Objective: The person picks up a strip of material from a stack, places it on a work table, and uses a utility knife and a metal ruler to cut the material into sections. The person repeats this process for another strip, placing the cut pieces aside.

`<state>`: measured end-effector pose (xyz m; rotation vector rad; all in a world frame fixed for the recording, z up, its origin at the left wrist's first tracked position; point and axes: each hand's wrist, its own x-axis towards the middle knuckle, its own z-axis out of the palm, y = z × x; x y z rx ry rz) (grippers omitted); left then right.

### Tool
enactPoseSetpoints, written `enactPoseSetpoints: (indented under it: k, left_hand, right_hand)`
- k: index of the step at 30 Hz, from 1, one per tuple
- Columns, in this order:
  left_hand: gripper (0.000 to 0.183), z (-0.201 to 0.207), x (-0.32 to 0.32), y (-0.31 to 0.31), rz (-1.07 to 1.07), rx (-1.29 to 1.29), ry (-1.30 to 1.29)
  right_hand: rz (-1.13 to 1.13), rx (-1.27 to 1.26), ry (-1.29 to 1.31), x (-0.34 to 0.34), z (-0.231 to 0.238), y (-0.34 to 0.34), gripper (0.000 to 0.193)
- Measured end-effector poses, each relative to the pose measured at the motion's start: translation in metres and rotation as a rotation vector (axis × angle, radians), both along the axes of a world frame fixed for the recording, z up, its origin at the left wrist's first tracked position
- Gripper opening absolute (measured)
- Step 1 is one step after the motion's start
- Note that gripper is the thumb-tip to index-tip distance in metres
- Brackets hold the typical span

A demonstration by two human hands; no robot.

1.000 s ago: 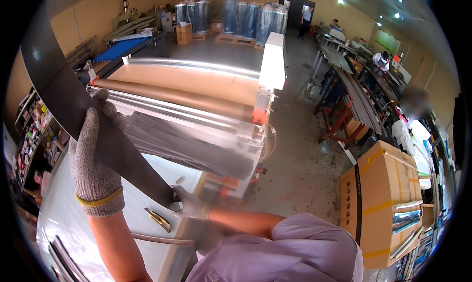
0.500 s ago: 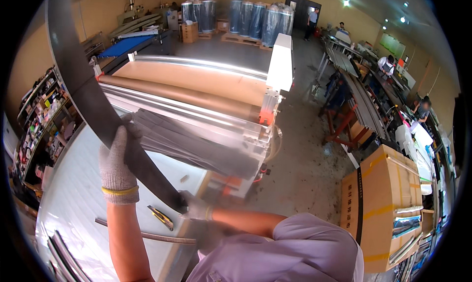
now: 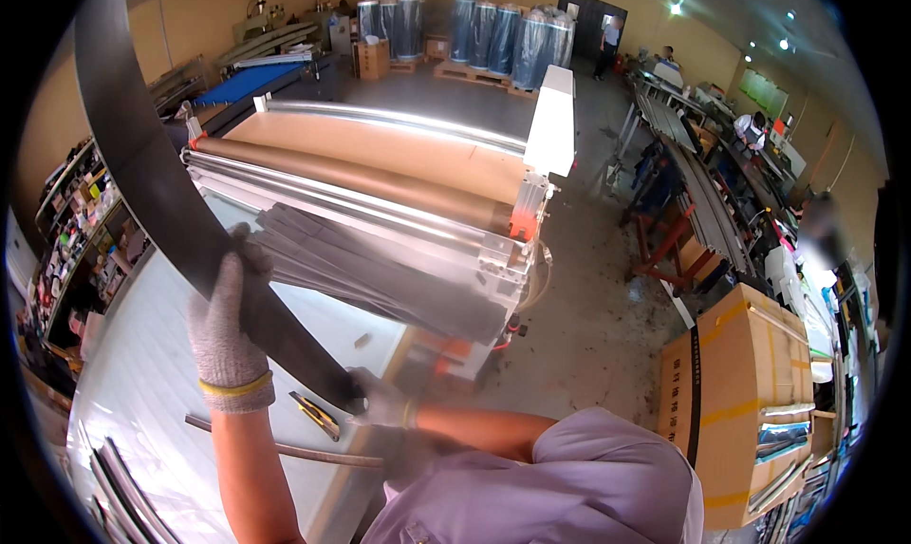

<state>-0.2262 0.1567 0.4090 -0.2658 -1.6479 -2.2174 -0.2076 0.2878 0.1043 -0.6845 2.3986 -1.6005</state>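
Note:
A long, dark grey flat strip (image 3: 157, 169) rises from near my body past the upper left edge of the picture, bowed along its length. My left hand (image 3: 231, 345), in a grey knit glove with a yellow cuff edge, is wrapped round its middle. At the strip's lower end my gloved right hand (image 3: 384, 399) is closed on the tip; its fingers are partly hidden and blurred. Below the strip, a yellow and black utility knife (image 3: 314, 417) lies on the white table (image 3: 166, 383). Just beyond my hands rests a heap of similar dark strips (image 3: 380, 278).
A machine with a brown roller (image 3: 361, 176) stands across the table's far side. Thin bars (image 3: 128, 492) lie at the near left. A large cardboard box (image 3: 726, 402) is on my right. Wrapped rolls (image 3: 498, 36) stand far back; several people are farther off.
The strip's upper part has swung slightly left and bows more. Both hands keep their hold on it. The whole view has shifted a little.

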Motion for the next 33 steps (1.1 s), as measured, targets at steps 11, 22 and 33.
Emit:
enactPoseSetpoints:
  k: [11,22,33]
  left_hand:
    - [0.045,-0.041,0.024,-0.094,0.081,0.266,0.079]
    - [0.07,-0.232,0.218,-0.282,1.776,-0.396,-0.869]
    - [0.037,-0.171,0.131,-0.124,-0.393,-1.192,-0.757]
  right_hand:
    - [-0.078,0.164,0.156,-0.013,0.027,0.012,0.082]
    - [-0.003,0.715,0.701,-0.016,0.06,0.071,0.073]
    - [0.131,0.632,1.253,0.005,0.098,0.043,0.055]
